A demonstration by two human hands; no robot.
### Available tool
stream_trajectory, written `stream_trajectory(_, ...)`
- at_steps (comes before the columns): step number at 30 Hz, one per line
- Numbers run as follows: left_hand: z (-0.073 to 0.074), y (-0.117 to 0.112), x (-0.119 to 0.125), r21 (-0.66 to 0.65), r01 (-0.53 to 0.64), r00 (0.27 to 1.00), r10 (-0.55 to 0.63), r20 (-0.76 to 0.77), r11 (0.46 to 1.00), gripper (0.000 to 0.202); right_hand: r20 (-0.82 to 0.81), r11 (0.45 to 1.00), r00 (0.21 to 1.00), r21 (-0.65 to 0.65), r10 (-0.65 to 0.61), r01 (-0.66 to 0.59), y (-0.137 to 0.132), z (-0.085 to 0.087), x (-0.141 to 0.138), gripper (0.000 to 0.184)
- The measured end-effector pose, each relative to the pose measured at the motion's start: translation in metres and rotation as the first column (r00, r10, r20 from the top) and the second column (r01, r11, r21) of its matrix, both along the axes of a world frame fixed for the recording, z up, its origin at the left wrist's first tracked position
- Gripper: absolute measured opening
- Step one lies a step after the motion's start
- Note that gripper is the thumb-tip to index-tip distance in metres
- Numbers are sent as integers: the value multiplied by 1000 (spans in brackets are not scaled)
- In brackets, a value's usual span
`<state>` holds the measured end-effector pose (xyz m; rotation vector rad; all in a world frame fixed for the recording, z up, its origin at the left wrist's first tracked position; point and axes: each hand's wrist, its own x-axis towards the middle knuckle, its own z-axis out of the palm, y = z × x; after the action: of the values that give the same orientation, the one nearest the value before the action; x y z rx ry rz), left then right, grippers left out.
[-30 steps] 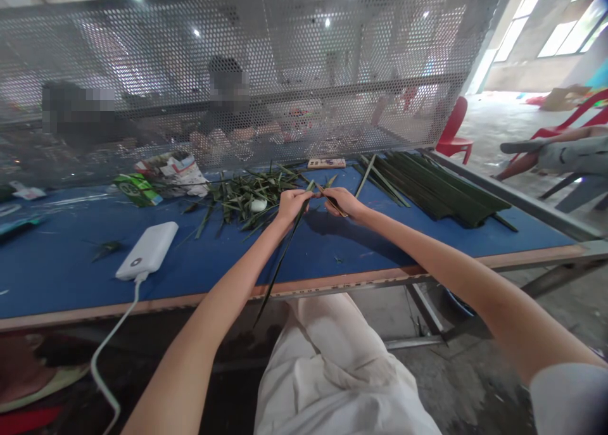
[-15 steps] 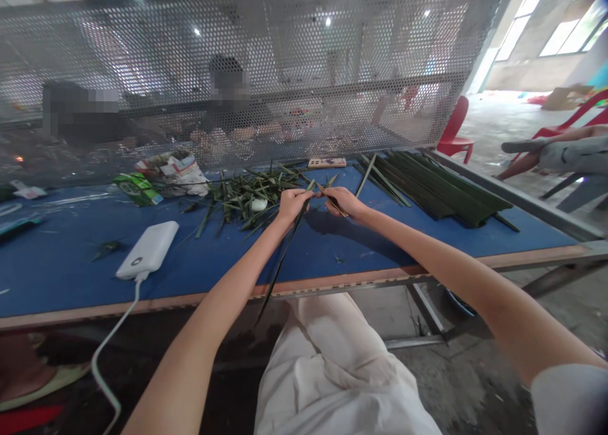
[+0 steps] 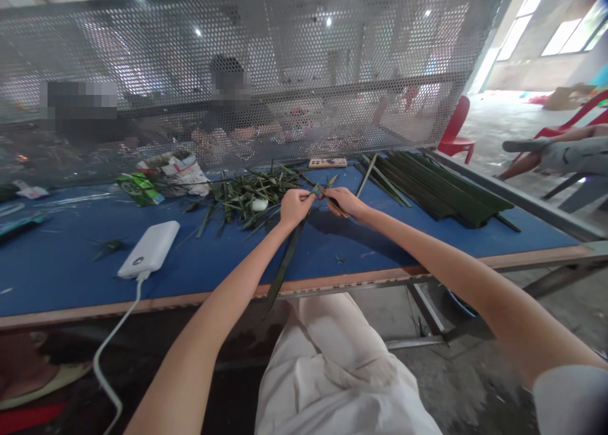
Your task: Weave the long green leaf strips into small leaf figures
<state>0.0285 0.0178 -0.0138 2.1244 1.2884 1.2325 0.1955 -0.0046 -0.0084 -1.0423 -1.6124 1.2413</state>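
Over the blue table, my left hand is closed in a pinch on a long green leaf strip. The strip hangs down toward me past the table's front edge. Close on its right, my right hand is closed too, fingertips almost meeting the left ones. Thin leaf ends stick up between the hands. A narrow dark piece with a brownish edge lies along the right palm; whether it is leaf or a tool I cannot make out. Left of my hands spreads a heap of cut leaf pieces.
A stack of long leaves lies on the right. Left are a white power bank with a cable, a green box and a crumpled bag. A phone lies before the perforated metal screen; people sit behind it.
The hanging leaf strip has turned and now shows its broader face. My left hand has rolled slightly, its fingers curled more. My right hand has hardly moved.
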Motion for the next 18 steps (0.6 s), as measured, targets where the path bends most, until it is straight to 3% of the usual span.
stream_trajectory(4,0,-2,-1,74,-31,993,39,-110,997,48,-15,1000,1000,12,12,-12,5,-5,1,28)
stream_trajectory(9,2,-6,0,51,-36,995,41,-92,998,49,-68,999,997,27,23,-21,6,-9,-1,27)
stream_trajectory(18,3,-7,1,30,-15,993,18,-118,999,38,35,999,999,24,23,-24,2,-6,-4,26)
